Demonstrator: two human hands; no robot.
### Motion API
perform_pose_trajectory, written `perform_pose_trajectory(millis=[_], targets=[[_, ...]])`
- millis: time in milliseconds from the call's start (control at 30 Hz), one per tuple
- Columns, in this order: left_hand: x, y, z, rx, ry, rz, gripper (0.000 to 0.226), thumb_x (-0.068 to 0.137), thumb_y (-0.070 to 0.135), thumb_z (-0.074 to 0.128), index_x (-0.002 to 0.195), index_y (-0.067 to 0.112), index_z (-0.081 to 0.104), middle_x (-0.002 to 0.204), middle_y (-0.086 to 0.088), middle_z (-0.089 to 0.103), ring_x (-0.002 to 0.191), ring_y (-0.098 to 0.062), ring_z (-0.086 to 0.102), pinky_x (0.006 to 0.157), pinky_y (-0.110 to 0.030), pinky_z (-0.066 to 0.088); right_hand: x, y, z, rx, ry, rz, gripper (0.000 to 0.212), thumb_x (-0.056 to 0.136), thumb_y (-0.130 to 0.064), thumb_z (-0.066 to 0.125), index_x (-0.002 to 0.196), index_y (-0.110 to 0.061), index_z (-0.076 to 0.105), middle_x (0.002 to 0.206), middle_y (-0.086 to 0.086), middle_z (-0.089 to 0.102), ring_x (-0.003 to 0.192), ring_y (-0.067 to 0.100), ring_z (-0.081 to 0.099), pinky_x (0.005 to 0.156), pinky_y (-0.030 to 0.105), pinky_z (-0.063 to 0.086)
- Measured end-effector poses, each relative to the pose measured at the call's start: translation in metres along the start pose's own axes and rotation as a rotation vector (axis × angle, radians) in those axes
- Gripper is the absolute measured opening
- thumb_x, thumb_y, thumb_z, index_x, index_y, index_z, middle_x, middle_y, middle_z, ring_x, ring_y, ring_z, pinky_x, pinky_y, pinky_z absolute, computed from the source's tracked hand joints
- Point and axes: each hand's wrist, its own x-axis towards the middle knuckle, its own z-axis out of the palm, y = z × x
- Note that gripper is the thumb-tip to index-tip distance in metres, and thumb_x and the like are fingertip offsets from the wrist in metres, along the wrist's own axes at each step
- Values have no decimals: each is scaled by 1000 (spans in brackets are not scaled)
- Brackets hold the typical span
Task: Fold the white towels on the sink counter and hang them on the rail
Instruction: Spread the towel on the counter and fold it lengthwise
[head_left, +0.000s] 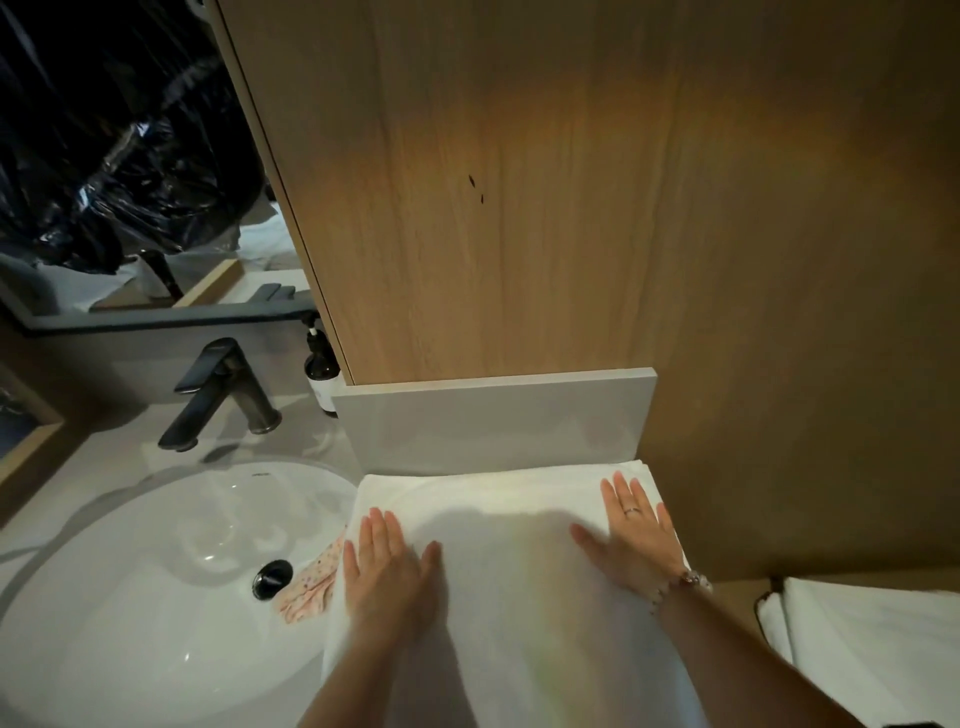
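Across the lower middle of the frame, a white towel (519, 582) is lying spread flat on the worktop (119, 452), its far edge running along the foot of a low white backsplash (493, 421) and its left edge hanging over the rim of the round white sink (104, 597). Both hands are resting palm-down on the towel with fingers straight and spread, grasping nothing. The left hand (387, 566) is pressing near the towel's left edge, and the right hand (634, 535) is pressing near its upper right corner. The right hand is wearing a ring (632, 510) on one finger and a beaded bracelet (685, 582) at the wrist. Just left of the left hand, a pink patterned cloth (311, 582) is sticking out from under the towel into the sink, reaching close to the dark drain (271, 578). Behind the sink, at centre left of the frame, a dark faucet (218, 395) is standing on the worktop, and a dark pump bottle (322, 374) is standing to its right, against the edge of a tall wooden panel (519, 208) filling the upper middle and right. A mirror (130, 156) is taking up the upper left. At the lower right corner, a second white towel (872, 639) is showing below worktop level, with a dark bar (762, 605) at its left edge; whether it is hanging on that bar cannot be told.
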Motion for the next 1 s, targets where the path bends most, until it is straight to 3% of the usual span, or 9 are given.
perform_pose_trajectory(millis=[100,167,267,367,567,667,767,867,1000], targets=[[-23,6,-2,48,-36,44,66,100,46,16,150,7,-3,158,-10,-9,146,-23,-9,117,-42,-4,-16,-7,-3,6,58,-42,98,75,-74,-1,152,-13,6,160,6,-3,147,18,-4,118,40,1],[-54,15,2,32,-33,136,63,101,42,18,150,9,-4,158,-9,-12,146,-24,-10,116,-41,-4,-49,-25,8,13,185,-138,88,78,-63,8,147,-11,27,155,10,24,144,23,16,114,42,14],[-98,30,18,40,-39,245,60,102,36,17,150,11,-8,157,-8,-16,145,-25,-15,116,-40,-7,-106,-53,42,54,210,-289,56,94,-42,21,128,-13,56,134,9,56,126,27,49,104,41,35],[-114,31,37,-19,-43,280,59,101,39,21,151,16,-2,158,-4,-11,145,-24,-13,115,-39,-7,-137,-60,53,30,143,-308,67,100,-39,5,120,-16,65,128,6,61,117,26,59,93,44,45],[-117,10,43,-99,-32,302,56,101,42,20,151,24,4,158,6,-8,145,-13,-9,114,-27,-10,-132,-17,48,-41,82,-353,69,96,-56,8,128,-20,57,133,2,58,120,24,57,98,43,37],[-114,-8,39,-53,-53,228,70,89,56,2,151,22,1,158,2,-10,145,-12,-10,115,-27,-7,-125,11,40,-23,109,-325,74,96,-57,7,128,-15,58,135,6,55,122,26,55,98,47,39],[-119,-27,37,-43,-54,137,62,97,47,5,150,18,-4,158,1,-14,145,-13,-12,116,-26,-6,-126,32,36,-11,146,-292,81,91,-61,-3,140,-17,45,149,3,37,138,22,35,111,41,19],[-121,-32,33,-58,-84,102,57,102,40,13,150,16,-7,157,0,-17,145,-13,-13,116,-26,-6,-129,32,32,-14,167,-262,72,92,-58,1,149,-22,25,157,-2,16,146,17,13,116,36,2],[-125,-31,24,-312,-87,104,55,103,35,21,151,11,8,159,-4,-3,146,-16,-4,117,-27,-1,-128,23,25,-66,-25,-179,60,100,-47,14,152,-21,-2,158,-3,-12,146,14,-12,117,37,-7]])
